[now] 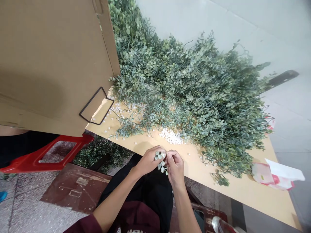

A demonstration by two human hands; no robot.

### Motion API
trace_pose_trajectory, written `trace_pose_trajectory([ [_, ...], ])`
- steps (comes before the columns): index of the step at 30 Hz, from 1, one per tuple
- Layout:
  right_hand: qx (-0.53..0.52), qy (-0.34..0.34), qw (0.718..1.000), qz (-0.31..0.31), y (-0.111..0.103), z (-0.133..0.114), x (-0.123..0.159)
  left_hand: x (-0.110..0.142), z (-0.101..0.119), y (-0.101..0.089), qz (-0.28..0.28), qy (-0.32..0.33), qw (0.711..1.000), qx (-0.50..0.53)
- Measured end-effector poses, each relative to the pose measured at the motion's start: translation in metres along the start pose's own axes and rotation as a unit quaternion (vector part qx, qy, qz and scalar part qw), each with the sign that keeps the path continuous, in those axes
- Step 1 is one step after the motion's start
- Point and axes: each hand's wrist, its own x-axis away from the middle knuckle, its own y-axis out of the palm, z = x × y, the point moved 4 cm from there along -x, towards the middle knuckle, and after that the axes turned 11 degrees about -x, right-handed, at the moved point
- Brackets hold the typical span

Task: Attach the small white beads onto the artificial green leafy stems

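currently both hands are up over the near edge of the board, in front of the person's lap. left hand (147, 161) is closed around a small leafy sprig (160, 162), thumb and fingers curled in on the pale grey-green leaves. right hand (176, 169) is pinching the same sprig from the other side, fingertips (170, 157) bent in at its upper leaves. neither hand is relaxed. sprig is held in the air between the palms, just above the board edge, its leaves partly covered by the fingers.

beyond the hands, a large heap of grey-green leafy stems (191, 100) covers much of a pale wooden board (236, 184). a mound of small white beads (171, 136) lies at the near edge of the heap, with loose beads scattered over the board toward the left. a tall cardboard sheet (53, 64) stands at left, tilted over the board's corner, with a black wire rectangle (96, 105) hanging at its lower edge. a white and red paper bag (275, 174) lies at the board's right end.

below the board are a red plastic stool (48, 155) and a darker clump of leafy stems (102, 153). person wears a maroon sleeve (85, 225) and dark lap covering (145, 191).
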Motion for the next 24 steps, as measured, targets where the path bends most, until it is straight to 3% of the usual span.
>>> trace_pose_trajectory([
  [4, 0.041, -0.015, 0.999, -0.014, -0.007, -0.003, 0.0, 0.0, 0.001, -0.002, 0.007, -0.001, 1.0, 0.03],
  [7, 0.137, -0.05, 0.989, 0.01, -0.026, -0.016, 0.0, 0.0, -0.001, -0.004, 0.008, -0.016, 0.999, 0.048],
  [11, 0.362, -0.103, 0.923, 0.085, -0.059, -0.05, -0.005, 0.001, -0.005, -0.006, 0.003, -0.028, 0.996, 0.082],
  [14, 0.492, -0.067, 0.862, 0.104, -0.078, -0.068, -0.014, 0.001, -0.007, -0.006, -0.001, -0.024, 0.995, 0.101],
  [17, 0.554, -0.034, 0.828, 0.078, -0.086, -0.074, -0.024, 0.001, -0.011, -0.005, -0.013, -0.019, 0.993, 0.118],
  [21, 0.561, -0.018, 0.826, 0.049, -0.089, -0.072, -0.036, 0.003, -0.016, -0.005, -0.021, -0.038, 0.987, 0.156],
  [24, 0.488, 0.001, 0.872, 0.041, -0.084, -0.07, -0.036, 0.003, -0.016, -0.006, -0.014, -0.051, 0.985, 0.166],
])
